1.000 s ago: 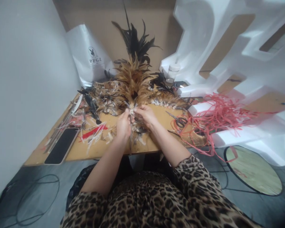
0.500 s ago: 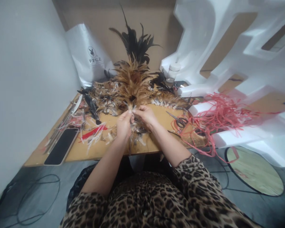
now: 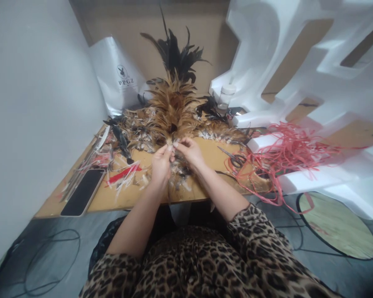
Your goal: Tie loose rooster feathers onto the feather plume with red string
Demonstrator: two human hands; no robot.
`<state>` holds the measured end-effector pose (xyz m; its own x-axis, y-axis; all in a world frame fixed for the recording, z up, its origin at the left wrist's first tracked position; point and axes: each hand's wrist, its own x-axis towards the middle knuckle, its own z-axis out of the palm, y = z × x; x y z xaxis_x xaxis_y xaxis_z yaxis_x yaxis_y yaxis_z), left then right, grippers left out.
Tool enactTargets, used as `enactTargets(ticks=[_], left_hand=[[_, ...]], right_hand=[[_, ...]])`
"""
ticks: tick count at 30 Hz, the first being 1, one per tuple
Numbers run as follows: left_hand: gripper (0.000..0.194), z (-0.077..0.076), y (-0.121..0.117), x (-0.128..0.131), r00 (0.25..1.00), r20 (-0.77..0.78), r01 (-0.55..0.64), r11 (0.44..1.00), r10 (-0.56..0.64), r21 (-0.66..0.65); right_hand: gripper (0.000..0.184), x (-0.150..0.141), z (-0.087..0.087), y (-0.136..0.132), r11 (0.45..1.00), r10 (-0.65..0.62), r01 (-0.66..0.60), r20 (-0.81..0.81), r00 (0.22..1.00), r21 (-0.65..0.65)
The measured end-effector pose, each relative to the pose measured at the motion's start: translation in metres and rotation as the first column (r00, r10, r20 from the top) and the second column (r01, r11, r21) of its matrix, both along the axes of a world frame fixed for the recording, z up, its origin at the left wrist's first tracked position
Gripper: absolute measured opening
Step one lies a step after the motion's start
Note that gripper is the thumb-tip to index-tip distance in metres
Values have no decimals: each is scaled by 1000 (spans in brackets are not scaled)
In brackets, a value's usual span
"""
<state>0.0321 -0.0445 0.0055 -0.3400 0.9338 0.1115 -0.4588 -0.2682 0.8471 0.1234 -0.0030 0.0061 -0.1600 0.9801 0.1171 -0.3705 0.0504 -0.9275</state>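
A tall bunch of feathers [image 3: 173,101], golden brown below and black at the top, stands upright in front of me. My left hand [image 3: 162,162] is closed on its pale lower end, thumb and fingers pinched together. Close beside it, my right hand [image 3: 189,152] pinches at the same pale base, its fingertips nearly meeting the left ones. What exactly lies between the right fingertips is too small to make out. Loose feather scraps [image 3: 180,169] lie on the wooden table [image 3: 211,153] under and between my hands.
Scissors [image 3: 234,158] lie right of my hands, beside tangled pink ribbon strips [image 3: 292,149] and white foam pieces [image 3: 329,178]. A phone [image 3: 83,192] rests at the left edge. Behind stand a white bag [image 3: 116,78] and a clear jar [image 3: 226,97]. A round stool [image 3: 338,225] is at right.
My right fingers have shifted slightly at the feather base. The left hand keeps its pinch, and the whole view has tilted a little.
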Motion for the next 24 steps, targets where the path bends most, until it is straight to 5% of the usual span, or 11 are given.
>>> enactTargets(ticks=[6,11,16,19,24], left_hand=[[21,8,1,-10,999,-29,-16,1000,15,-18],[21,11,-1,-15,992,-94,-86,996,83,-29],[30,6,-2,-14,992,-77,-110,991,104,-75],[34,2,-1,-15,985,-116,-141,985,130,-97],[29,1,2,-21,862,-409,-294,953,299,76]], right_hand=[[36,0,-3,-3,980,187,-185,28,982,-70],[23,-3,-4,-12,979,-65,13,247,967,205],[22,-1,1,-28,776,-325,-23,431,842,630],[23,-1,2,-32,738,-379,-29,450,809,674],[23,-6,4,-25,791,-344,4,441,829,611]])
